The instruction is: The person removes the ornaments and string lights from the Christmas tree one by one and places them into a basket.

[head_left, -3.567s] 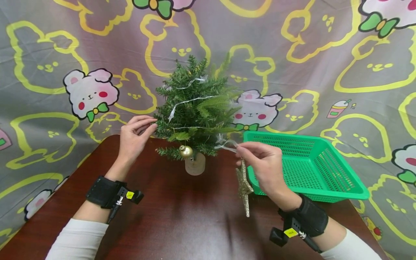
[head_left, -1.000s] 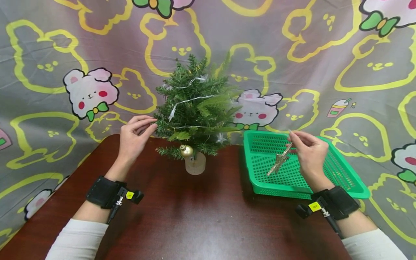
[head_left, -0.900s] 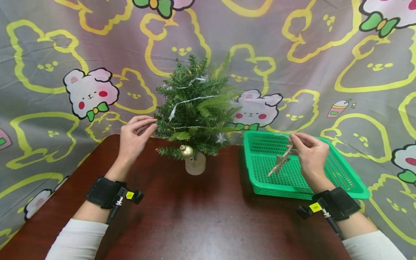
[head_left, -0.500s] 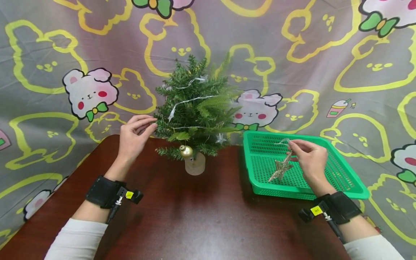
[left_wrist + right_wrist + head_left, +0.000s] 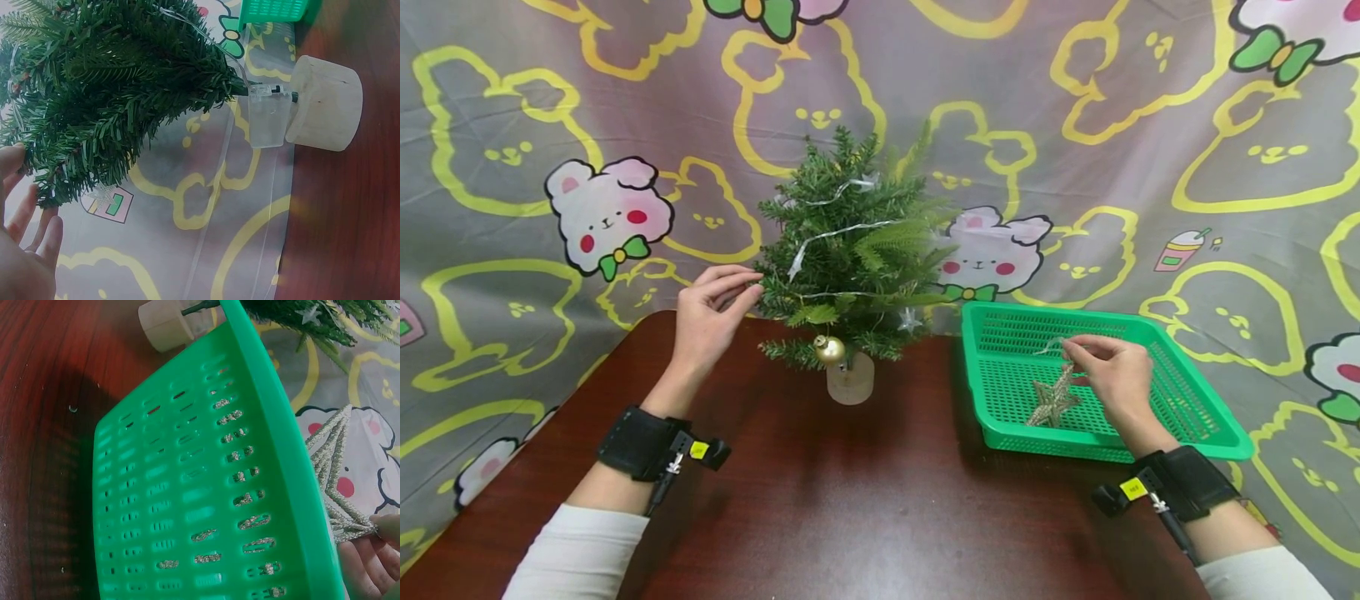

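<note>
My left hand (image 5: 711, 321) pinches a branch tip at the left side of a small artificial Christmas tree (image 5: 850, 242). In the left wrist view, its thumb and fingers lie around the needles of that branch (image 5: 50, 181). Between thumb and fingers, my right hand (image 5: 1116, 375) holds a gold glitter star ornament (image 5: 1054, 400) by its upper point. A clear ribbon loop (image 5: 1048, 345) sticks out near the fingertips. The star hangs within the green plastic basket (image 5: 1213, 417). In the right wrist view, the basket wall hides part of the star (image 5: 337, 450), and glitter shows through its slots.
A gold bauble (image 5: 830, 350) hangs low on the tree, and a string with clear stars (image 5: 910, 318) winds round it. The tree stands on a pale round base (image 5: 850, 383) on the dark wooden table (image 5: 850, 500). A cartoon-patterned cloth (image 5: 1075, 167) hangs behind.
My right hand has carried the star from the tree's lower right over to the basket, then lowered it there. My left hand has stayed at the branch.
</note>
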`<act>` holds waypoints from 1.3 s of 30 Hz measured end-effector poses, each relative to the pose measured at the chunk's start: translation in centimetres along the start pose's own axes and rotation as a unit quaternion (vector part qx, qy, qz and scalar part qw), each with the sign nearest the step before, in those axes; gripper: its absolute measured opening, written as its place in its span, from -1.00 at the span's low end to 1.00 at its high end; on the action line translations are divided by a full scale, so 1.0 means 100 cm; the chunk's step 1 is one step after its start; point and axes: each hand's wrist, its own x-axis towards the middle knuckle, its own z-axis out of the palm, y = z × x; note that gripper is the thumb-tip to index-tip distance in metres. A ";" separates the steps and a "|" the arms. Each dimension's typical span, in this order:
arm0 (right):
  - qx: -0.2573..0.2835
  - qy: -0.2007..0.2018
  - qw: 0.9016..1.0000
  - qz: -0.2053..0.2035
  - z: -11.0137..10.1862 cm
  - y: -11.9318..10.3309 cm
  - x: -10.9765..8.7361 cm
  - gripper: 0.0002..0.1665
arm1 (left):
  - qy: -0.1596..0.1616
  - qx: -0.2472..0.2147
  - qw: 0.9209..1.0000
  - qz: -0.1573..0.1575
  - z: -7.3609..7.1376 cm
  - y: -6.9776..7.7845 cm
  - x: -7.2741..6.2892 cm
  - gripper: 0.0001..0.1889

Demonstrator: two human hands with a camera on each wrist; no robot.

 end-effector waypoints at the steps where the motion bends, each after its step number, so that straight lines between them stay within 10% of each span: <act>1: -0.005 -0.002 1.000 0.001 -0.001 0.001 0.000 -0.56 | 0.000 0.000 1.000 0.000 0.000 0.000 0.000 -0.74; 15: -0.097 -0.010 0.995 0.014 -0.010 0.009 0.004 -0.59 | 0.006 -0.013 1.000 0.011 0.001 -0.004 0.001 -0.75; 26: -0.112 -0.091 0.988 0.057 -0.013 0.018 0.007 -0.59 | 0.012 -0.018 1.000 0.019 0.001 -0.029 0.007 -0.74; 39: -0.104 -0.120 0.985 0.073 -0.020 0.025 0.017 -0.52 | 0.008 -0.014 1.000 0.014 0.001 -0.014 0.003 -0.76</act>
